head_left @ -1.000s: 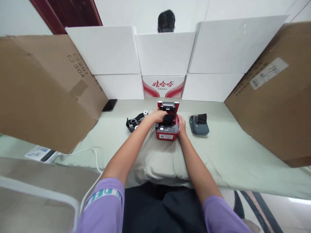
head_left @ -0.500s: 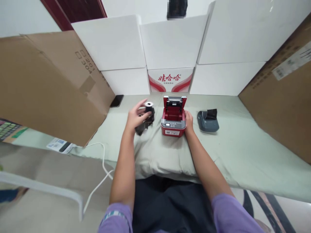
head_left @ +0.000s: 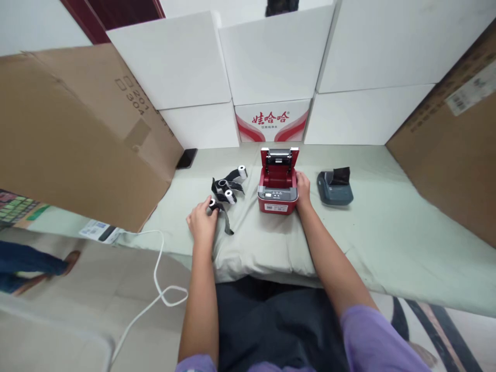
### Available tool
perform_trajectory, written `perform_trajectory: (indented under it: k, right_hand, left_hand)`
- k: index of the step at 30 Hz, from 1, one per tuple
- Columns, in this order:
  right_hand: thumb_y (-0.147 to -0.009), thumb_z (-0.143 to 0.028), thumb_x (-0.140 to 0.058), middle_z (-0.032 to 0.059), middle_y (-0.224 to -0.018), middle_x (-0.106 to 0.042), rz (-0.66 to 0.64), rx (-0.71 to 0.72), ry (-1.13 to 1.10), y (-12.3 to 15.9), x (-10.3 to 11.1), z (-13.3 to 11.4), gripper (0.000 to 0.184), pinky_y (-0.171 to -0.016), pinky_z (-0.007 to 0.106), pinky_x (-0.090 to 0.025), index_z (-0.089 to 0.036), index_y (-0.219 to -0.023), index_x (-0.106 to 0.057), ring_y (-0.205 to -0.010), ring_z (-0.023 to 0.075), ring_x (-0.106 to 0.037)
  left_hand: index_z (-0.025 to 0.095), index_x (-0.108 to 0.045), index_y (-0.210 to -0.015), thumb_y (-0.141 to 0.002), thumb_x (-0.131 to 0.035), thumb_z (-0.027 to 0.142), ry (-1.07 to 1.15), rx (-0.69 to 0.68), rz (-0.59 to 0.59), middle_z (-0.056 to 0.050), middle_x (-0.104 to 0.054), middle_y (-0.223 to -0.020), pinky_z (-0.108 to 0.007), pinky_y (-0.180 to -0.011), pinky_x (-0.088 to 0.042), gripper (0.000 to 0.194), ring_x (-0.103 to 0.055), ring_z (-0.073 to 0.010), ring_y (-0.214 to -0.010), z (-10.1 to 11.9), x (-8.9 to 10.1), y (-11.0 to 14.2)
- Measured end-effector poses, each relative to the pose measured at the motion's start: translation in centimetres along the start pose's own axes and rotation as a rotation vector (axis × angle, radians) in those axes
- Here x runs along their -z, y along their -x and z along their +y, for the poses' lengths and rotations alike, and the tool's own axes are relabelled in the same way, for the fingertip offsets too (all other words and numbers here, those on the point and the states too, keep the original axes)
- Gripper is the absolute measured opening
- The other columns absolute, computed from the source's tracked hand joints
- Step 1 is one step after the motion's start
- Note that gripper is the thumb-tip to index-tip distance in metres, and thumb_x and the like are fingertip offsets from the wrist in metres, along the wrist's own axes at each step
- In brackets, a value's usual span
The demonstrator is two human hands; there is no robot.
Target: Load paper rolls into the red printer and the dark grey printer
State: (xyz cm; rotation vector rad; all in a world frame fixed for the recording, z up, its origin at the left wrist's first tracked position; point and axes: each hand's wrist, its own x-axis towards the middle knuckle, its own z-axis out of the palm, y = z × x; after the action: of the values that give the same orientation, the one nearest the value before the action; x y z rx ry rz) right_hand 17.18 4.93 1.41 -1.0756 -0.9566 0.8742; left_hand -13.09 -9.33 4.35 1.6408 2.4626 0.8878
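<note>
My left hand (head_left: pixel 203 219) is closed around a small paper roll (head_left: pixel 212 204) with a white core, its black-faced tail curling over the cloth. Just beyond it lie several similar rolls (head_left: pixel 230 196) with loose black strips. A red receipt printer (head_left: pixel 278 205) stands with its lid raised, showing a grey roller in the lid and a bare red inner bay. Against the printer's right side my right hand (head_left: pixel 303 188) is curled, gripping it; some of its fingers are hidden behind the casing. Right of that hand sits a dark grey portable printer (head_left: pixel 335 194) with a black strip sticking out.
White boxes (head_left: pixel 267 62) are stacked along the back. Brown cardboard panels (head_left: pixel 77 139) lean at both sides. A phone (head_left: pixel 186 158) lies at the back left. A white cable (head_left: pixel 157 268) hangs off the table's front edge. Another person's legs (head_left: pixel 34 261) show at lower left.
My left hand has come down and toward me from the roll cluster, which now lies spread on the cloth. My right hand stays at the printer. The other person's legs show more.
</note>
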Motion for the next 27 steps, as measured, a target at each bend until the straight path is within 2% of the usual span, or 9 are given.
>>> perform_trajectory:
  k: [4,7,12,14,16,18,21,24,27]
  right_hand:
    - [-0.085,-0.056,-0.050,0.0033,-0.089,-0.071,0.011,-0.005,0.010,-0.1,0.0,0.4,0.037,-0.086,0.033,-0.049,-0.021,-0.085,-0.065,-0.090,0.0191,-0.061]
    - [-0.085,-0.056,-0.051,0.0032,-0.089,-0.071,0.006,-0.009,-0.002,-0.2,0.0,0.5,0.037,-0.087,0.034,-0.049,-0.021,-0.085,-0.065,-0.089,0.0195,-0.062]
    - [-0.085,-0.054,-0.051,0.0032,-0.089,-0.071,0.005,-0.004,0.008,-0.3,0.1,0.5,0.035,-0.088,0.034,-0.050,-0.022,-0.083,-0.064,-0.090,0.0195,-0.061]
    - [-0.083,-0.055,-0.051,0.0035,-0.089,-0.071,0.002,-0.012,0.006,-0.4,0.0,0.5,0.035,-0.087,0.034,-0.050,-0.022,-0.084,-0.064,-0.089,0.0197,-0.061]
    - [-0.082,-0.055,-0.052,0.0034,-0.089,-0.070,-0.001,-0.023,-0.007,-0.4,0.0,0.6,0.036,-0.086,0.034,-0.050,-0.022,-0.085,-0.065,-0.088,0.0199,-0.060]
    - [-0.082,-0.056,-0.052,0.0034,-0.089,-0.070,-0.004,-0.027,-0.011,-0.4,0.0,0.7,0.037,-0.086,0.034,-0.050,-0.022,-0.085,-0.064,-0.088,0.0201,-0.060]
    - [-0.083,-0.058,-0.051,0.0031,-0.089,-0.070,-0.013,-0.030,0.003,-0.4,0.0,0.8,0.038,-0.087,0.034,-0.050,-0.022,-0.085,-0.063,-0.089,0.0201,-0.061]
    - [-0.083,-0.056,-0.051,0.0030,-0.089,-0.070,-0.025,-0.040,-0.004,-0.4,0.1,0.8,0.037,-0.087,0.034,-0.050,-0.022,-0.086,-0.064,-0.089,0.0199,-0.061]
    - [-0.083,-0.053,-0.052,0.0030,-0.089,-0.070,-0.024,-0.043,-0.021,-0.4,0.0,0.7,0.033,-0.084,0.034,-0.050,-0.022,-0.085,-0.064,-0.088,0.0197,-0.061]
  left_hand:
    - [0.026,-0.059,-0.143,-0.088,-0.060,0.032,-0.003,0.013,0.071,-0.008,-0.066,-0.139,-0.045,-0.114,-0.039,0.056,-0.057,-0.0300,-0.133,2.1,1.1,-0.5]
    - [0.026,-0.062,-0.139,-0.091,-0.055,0.032,0.032,-0.068,0.119,-0.007,-0.068,-0.137,-0.043,-0.116,-0.037,0.049,-0.059,-0.0267,-0.130,5.0,1.1,-3.0]
    - [0.028,-0.062,-0.141,-0.090,-0.060,0.034,-0.011,-0.228,-0.145,-0.007,-0.070,-0.135,-0.045,-0.114,-0.038,0.051,-0.063,-0.0283,-0.126,9.8,-1.7,-10.9]
    - [0.030,-0.060,-0.143,-0.085,-0.068,0.030,-0.045,-0.323,-0.338,-0.007,-0.070,-0.135,-0.039,-0.108,-0.043,0.059,-0.065,-0.0270,-0.123,10.8,-3.1,-13.9]
    - [0.029,-0.069,-0.133,-0.080,-0.072,0.025,-0.102,-0.378,-0.482,-0.007,-0.074,-0.128,-0.035,-0.103,-0.047,0.054,-0.068,-0.0272,-0.118,11.4,-4.2,-15.9]
    - [0.026,-0.076,-0.120,-0.078,-0.074,0.021,-0.088,-0.390,-0.493,-0.009,-0.077,-0.119,-0.035,-0.101,-0.048,0.042,-0.069,-0.0281,-0.114,11.7,-4.6,-16.8]
    - [0.020,-0.077,-0.113,-0.080,-0.076,0.022,0.212,-0.322,-0.314,-0.009,-0.077,-0.114,-0.036,-0.105,-0.048,0.033,-0.069,-0.0254,-0.111,12.1,-3.8,-16.3]
    - [0.014,-0.070,-0.117,-0.086,-0.074,0.022,0.862,-0.122,-0.104,-0.006,-0.075,-0.116,-0.033,-0.107,-0.049,0.033,-0.068,-0.0168,-0.107,12.5,-2.0,-14.5]
    - [0.015,-0.064,-0.117,-0.099,-0.061,0.027,1.490,0.163,-0.079,-0.004,-0.075,-0.114,-0.029,-0.105,-0.053,0.022,-0.068,-0.0107,-0.105,12.5,-0.1,-12.2]
